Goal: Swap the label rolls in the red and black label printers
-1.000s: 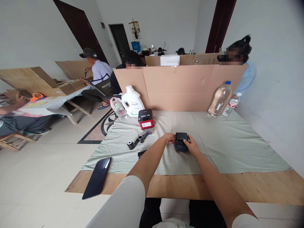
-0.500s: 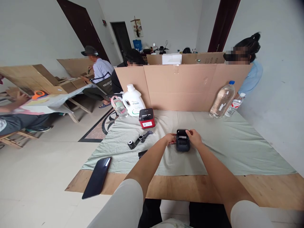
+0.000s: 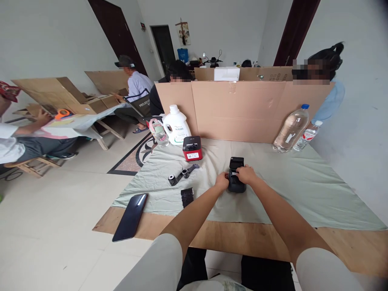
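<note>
Centrally, black label printer point(image 3: 236, 178), lid raised, on the counter point(image 3: 273, 238): left hand point(image 3: 222, 182) grip holding its side, right hand point(image 3: 247, 174) grip on top; red printer point(image 3: 192, 148) beyond-left.

Wooden table point(image 3: 242, 242); green cloth point(image 3: 303, 190), phone point(image 3: 130, 217) on it
</note>
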Demonstrator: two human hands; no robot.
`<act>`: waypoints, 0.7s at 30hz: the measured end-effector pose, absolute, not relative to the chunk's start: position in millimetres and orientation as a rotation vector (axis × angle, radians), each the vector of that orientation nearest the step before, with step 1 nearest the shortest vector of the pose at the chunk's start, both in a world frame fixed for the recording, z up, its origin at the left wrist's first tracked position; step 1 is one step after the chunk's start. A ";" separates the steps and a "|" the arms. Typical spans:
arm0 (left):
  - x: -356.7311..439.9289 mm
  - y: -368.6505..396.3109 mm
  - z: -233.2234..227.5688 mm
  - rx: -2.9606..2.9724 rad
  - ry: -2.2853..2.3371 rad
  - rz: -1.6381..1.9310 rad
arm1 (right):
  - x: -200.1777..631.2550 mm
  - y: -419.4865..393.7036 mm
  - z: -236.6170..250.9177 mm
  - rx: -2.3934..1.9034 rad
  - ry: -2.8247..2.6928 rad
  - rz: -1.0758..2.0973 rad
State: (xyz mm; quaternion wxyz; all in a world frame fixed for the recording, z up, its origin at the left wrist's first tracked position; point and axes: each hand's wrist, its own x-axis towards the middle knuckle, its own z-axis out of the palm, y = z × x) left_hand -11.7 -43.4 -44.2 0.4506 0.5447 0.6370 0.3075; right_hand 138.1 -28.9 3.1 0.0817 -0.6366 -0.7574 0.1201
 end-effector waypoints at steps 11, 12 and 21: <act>-15.8 -86.2 -48.2 1.475 1.551 0.851 | 136.7 -9.4 2.5 -1.976 -2.398 0.352; -17.5 -89.0 -46.8 1.452 1.548 0.849 | 137.3 -11.4 3.5 -1.966 -2.392 0.344; -31.7 -123.9 -18.2 1.214 1.404 1.080 | 154.9 -31.1 21.1 -1.699 -2.156 0.591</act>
